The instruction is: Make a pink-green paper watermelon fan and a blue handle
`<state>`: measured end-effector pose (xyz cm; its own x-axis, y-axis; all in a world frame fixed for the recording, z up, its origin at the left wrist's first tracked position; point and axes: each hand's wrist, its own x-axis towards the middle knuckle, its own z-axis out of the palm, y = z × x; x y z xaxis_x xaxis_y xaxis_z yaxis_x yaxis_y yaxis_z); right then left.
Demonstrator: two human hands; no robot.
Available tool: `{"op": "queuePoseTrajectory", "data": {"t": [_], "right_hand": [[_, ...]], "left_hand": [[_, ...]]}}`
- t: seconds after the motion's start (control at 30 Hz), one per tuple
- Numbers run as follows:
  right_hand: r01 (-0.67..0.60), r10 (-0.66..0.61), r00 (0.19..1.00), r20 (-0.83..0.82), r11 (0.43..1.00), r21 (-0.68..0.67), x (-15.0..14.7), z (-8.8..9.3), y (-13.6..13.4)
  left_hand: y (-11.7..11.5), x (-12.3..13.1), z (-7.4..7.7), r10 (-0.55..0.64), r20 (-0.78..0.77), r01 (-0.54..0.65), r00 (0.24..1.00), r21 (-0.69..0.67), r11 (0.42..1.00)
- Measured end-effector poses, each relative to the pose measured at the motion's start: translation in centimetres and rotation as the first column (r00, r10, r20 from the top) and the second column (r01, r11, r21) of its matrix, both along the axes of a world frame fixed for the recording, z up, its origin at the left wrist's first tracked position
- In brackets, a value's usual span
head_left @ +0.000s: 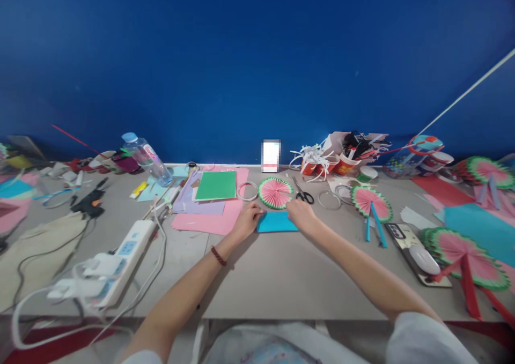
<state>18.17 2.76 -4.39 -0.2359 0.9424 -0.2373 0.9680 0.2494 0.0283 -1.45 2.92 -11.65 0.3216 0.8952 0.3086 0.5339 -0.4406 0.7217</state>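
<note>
A small blue paper sheet [276, 222] lies flat on the grey table [281, 273] in front of me. My left hand [247, 218] rests at its left edge with fingers curled, gripping that edge. My right hand [301, 214] is at the sheet's upper right corner, fingers closed on the paper. Just beyond the sheet sits a round pink and green pleated paper fan disc [275, 192]. Black-handled scissors [303, 192] lie right of the disc.
Stacked green, lilac and pink sheets [209, 198] lie to the left, with a tape ring [247, 191], water bottle [147, 157], glue gun [88, 203] and power strip [120, 257]. On the right are finished watermelon fans [372, 203], a phone [416, 251] and red cups [341, 165].
</note>
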Motion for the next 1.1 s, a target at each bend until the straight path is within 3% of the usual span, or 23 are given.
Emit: {"op": "queuePoseTrajectory", "data": {"t": [0.27, 0.53, 0.7, 0.8, 0.97, 1.1], "right_hand": [[0.008, -0.007, 1.0, 0.013, 0.996, -0.084, -1.7, 0.9, 1.8], [0.044, -0.044, 0.999, -0.003, 0.996, -0.082, -3.2, 0.1, 2.3], [0.041, -0.041, 0.999, -0.003, 0.996, -0.084, -3.2, -0.2, 2.6], [0.032, -0.032, 0.999, -0.003, 0.996, -0.083, -3.1, -0.1, 2.5], [0.042, -0.042, 0.999, 0.003, 0.995, -0.093, -3.1, 0.4, 2.2], [0.075, -0.075, 0.997, 0.011, 0.991, -0.109, -3.2, 0.8, 2.2]], "left_hand": [[-0.4, -0.2, 0.8, -0.02, -0.01, 0.02, 1.0, -0.028, 0.999], [-0.4, -0.6, 1.2, -0.018, -0.088, 0.017, 0.996, -0.009, 1.0], [-1.2, -0.5, 2.2, 0.055, -0.132, -0.036, 0.99, 0.138, 0.99], [-2.5, 0.6, 2.6, 0.038, -0.22, 0.02, 0.975, 0.255, 0.967], [-5.2, 3.6, 2.4, -0.01, -0.48, 0.142, 0.877, 0.24, 0.96], [-6.1, 4.9, 2.3, 0.038, -0.563, 0.094, 0.825, 0.204, 0.974]]}}
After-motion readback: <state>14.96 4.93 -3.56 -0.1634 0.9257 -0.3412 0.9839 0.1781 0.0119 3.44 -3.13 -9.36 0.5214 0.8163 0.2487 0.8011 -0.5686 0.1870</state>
